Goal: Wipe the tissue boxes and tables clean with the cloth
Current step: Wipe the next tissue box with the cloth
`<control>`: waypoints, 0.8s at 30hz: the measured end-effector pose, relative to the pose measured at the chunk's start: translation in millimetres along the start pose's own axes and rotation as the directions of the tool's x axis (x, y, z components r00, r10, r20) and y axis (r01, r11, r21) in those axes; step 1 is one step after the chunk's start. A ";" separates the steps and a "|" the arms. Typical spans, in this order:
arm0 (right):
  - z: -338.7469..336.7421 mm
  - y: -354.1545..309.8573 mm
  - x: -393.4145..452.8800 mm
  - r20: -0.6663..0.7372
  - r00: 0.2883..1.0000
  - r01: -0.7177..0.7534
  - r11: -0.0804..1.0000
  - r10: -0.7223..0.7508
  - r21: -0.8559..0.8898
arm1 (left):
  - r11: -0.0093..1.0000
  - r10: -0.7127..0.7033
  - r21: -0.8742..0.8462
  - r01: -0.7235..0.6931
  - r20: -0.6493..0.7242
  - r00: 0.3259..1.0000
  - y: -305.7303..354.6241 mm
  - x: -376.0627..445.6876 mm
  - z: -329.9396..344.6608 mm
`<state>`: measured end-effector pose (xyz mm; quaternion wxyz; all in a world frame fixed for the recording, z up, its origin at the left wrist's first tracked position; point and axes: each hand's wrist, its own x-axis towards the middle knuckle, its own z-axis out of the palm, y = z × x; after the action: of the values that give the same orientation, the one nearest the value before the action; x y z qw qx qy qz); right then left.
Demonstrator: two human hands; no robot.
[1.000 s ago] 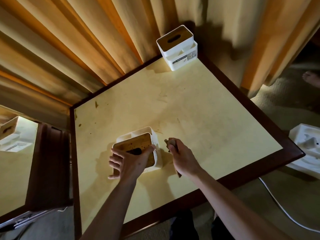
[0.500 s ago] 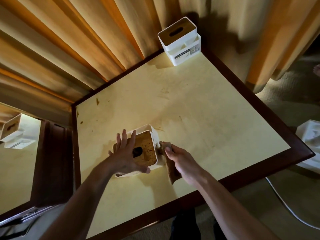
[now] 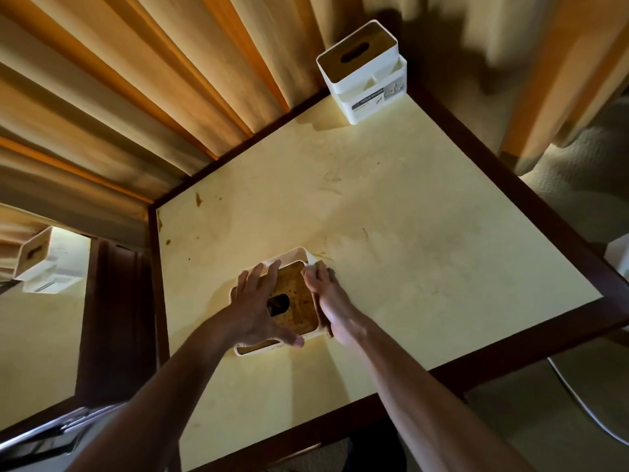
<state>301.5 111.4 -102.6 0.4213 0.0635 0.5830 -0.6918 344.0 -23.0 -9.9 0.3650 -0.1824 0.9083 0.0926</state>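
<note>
A white tissue box (image 3: 296, 306) with a stained wooden lid stands near the front left of the yellow table (image 3: 425, 267). My left hand (image 3: 258, 310) lies flat on its lid, fingers straight, thumb over the near edge. My right hand (image 3: 332, 294) presses a brown cloth (image 3: 326, 327) against the box's right side; most of the cloth is hidden under the hand. A second white tissue box (image 3: 366, 68) stands at the table's far corner.
Brown stains (image 3: 198, 198) dot the tabletop. Curtains (image 3: 136, 97) hang behind the table. Left of it is another table (image 3: 34, 335) with a third tissue box (image 3: 47, 260). A white cable (image 3: 585, 410) lies on the carpet at right.
My right hand has slid with the cloth along the box's right side, away from me. My left hand shifted from gripping the lid to lying flat on it.
</note>
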 end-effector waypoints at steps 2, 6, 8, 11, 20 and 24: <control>0.0 -10.3 8.1 0.005 1.000 -0.009 1.000 0.009 0.022 | 1.000 0.002 -0.004 -0.002 0.007 1.000 -0.1 -0.3 0.1; -0.5 -29.8 10.0 0.035 0.995 0.094 0.988 -0.090 -0.124 | 1.000 0.007 0.004 -0.007 0.019 1.000 -0.7 -1.8 0.1; 0.0 -35.0 0.0 0.059 0.985 0.166 0.981 -0.161 -0.101 | 1.000 0.008 0.013 -0.009 0.034 0.999 -0.1 -2.2 -1.2; 1.7 -22.7 -14.8 0.040 0.943 0.330 0.944 -0.331 0.016 | 1.000 0.012 0.027 -0.013 0.039 0.999 1.1 -2.3 -1.9; 6.0 32.4 -52.3 0.037 0.938 0.337 0.932 -0.344 0.138 | 1.000 0.011 0.000 -0.011 0.010 1.000 -0.2 0.0 0.4; 7.7 37.5 -65.3 0.033 0.960 0.277 0.960 -0.279 0.039 | 1.000 0.002 0.010 -0.002 0.001 1.000 0.4 0.1 1.7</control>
<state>370.8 139.2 -90.7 0.3297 -0.0249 0.5663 -0.7550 344.8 -22.2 -11.2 0.3664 -0.1793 0.9087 0.0885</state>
